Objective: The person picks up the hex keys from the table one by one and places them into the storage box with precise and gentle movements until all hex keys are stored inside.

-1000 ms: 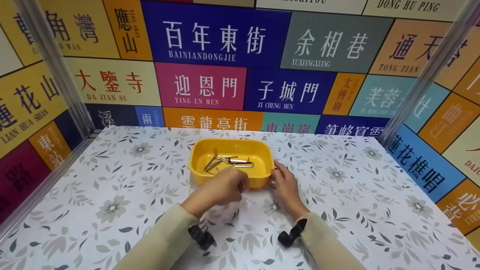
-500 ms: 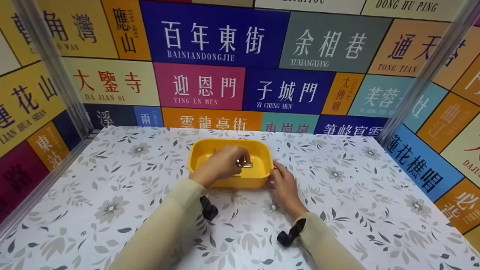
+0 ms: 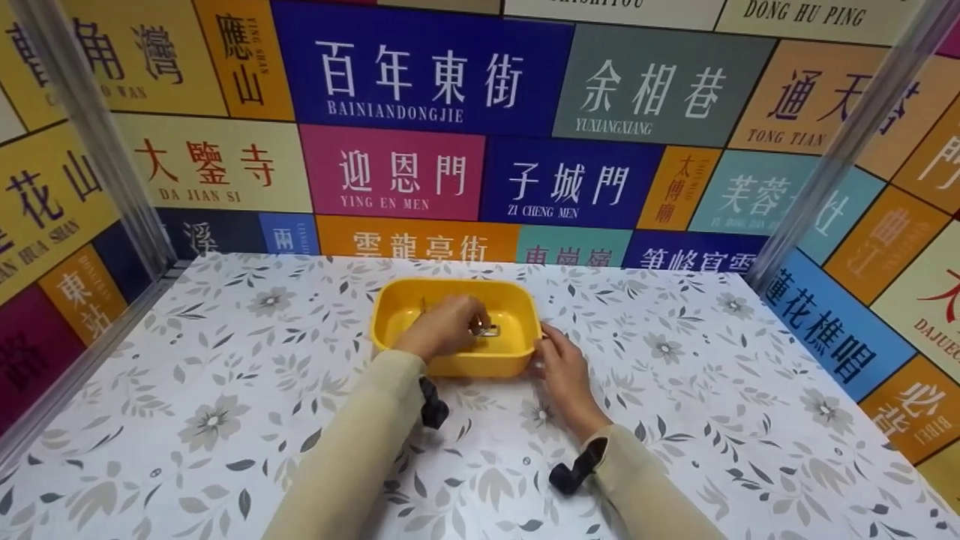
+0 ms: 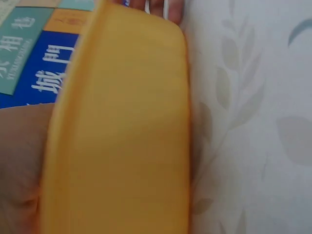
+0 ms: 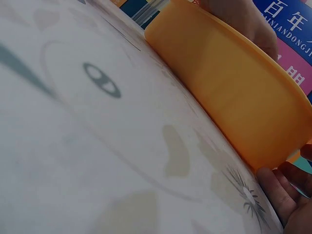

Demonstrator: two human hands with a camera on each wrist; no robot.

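Observation:
A yellow plastic box [image 3: 457, 366] with rounded corners stands on the table. My left hand [image 3: 448, 324] reaches over its near wall, fingers bent down inside. A small shiny metal piece [image 3: 489, 330] shows right at those fingertips; I cannot tell whether they pinch it. Most of the box's contents are hidden behind this hand. My right hand [image 3: 562, 369] holds the right end of the box, one finger up at the rim and others low by the base. In the left wrist view, the box's near wall [image 4: 122, 122] partly covers my left hand [image 4: 19, 165].
White cloth with grey flowers and leaves [image 3: 217, 420] covers the table. Colourful sign panels [image 3: 420, 67] stand behind it and along both sides, with clear posts [image 3: 832, 150] at the corners. Black wrist cameras [image 3: 574, 478] sit at both cuffs.
My left hand has moved from above the near rim into the box, covering several thin metal rods and bent pieces that showed before. The right hand stays at the box's end.

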